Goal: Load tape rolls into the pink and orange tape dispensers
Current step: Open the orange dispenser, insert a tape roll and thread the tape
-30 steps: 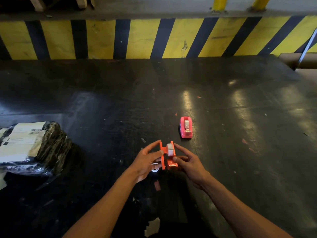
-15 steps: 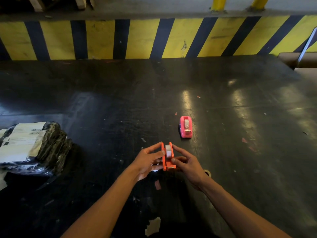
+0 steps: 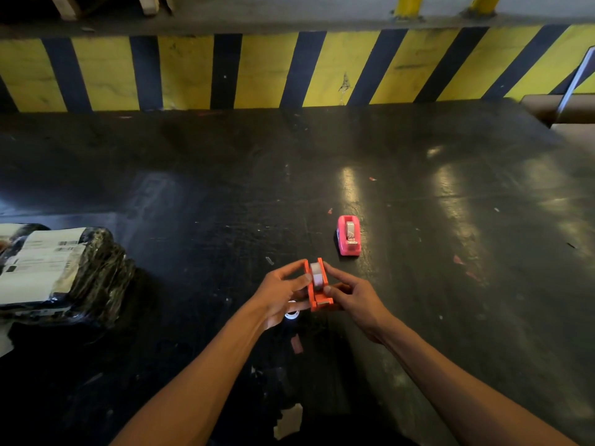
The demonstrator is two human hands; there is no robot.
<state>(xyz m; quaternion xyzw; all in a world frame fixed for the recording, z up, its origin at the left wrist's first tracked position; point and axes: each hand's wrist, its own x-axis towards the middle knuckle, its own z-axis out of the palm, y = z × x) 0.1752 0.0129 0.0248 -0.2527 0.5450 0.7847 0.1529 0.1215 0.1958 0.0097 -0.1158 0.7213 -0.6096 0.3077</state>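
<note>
My left hand (image 3: pixel 279 292) and right hand (image 3: pixel 355 297) pinch the orange tape dispenser (image 3: pixel 318 286) between them, low over the dark table (image 3: pixel 450 252), left fingers on its left wall and right fingers on its right wall. A tape roll (image 3: pixel 316 277) sits between the dispenser's two side walls, my left thumb touching it. The pink tape dispenser (image 3: pixel 348 235), a roll seated in it, stands on the table just beyond and right of my hands. A small white ring (image 3: pixel 291 314) shows beneath my left hand. Wrapped black parcels (image 3: pixel 61 272) with white labels lie at far left.
</note>
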